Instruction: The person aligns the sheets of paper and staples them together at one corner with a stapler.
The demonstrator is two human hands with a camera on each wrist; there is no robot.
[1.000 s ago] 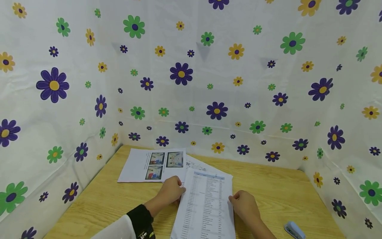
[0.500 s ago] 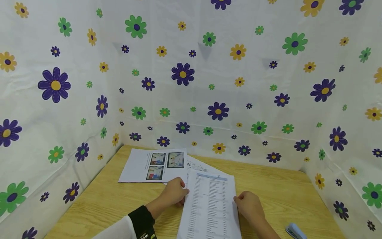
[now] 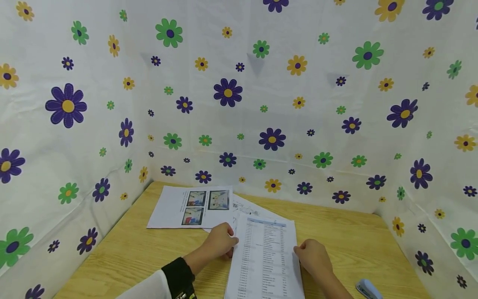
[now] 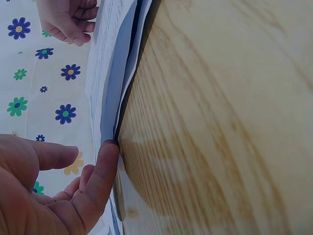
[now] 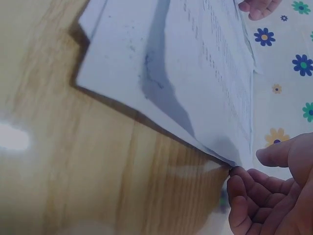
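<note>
Basically, the printed sheets (image 3: 265, 261) sit between both hands, over the wooden table (image 3: 343, 232) — layers gaping slightly along the left side. The left hand (image 3: 218, 241) touches that edge with its forefinger, thumb spread away; the right hand (image 3: 315, 257) has bent fingertips against the opposite edge (its thumb also stands apart). A photo page (image 3: 169, 207) lies beyond, to the left; a blue stapler (image 3: 368, 288) rests at right.

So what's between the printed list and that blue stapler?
The right hand and forearm, plus bare table on both sides of the forearm, as the head view shows.
</note>
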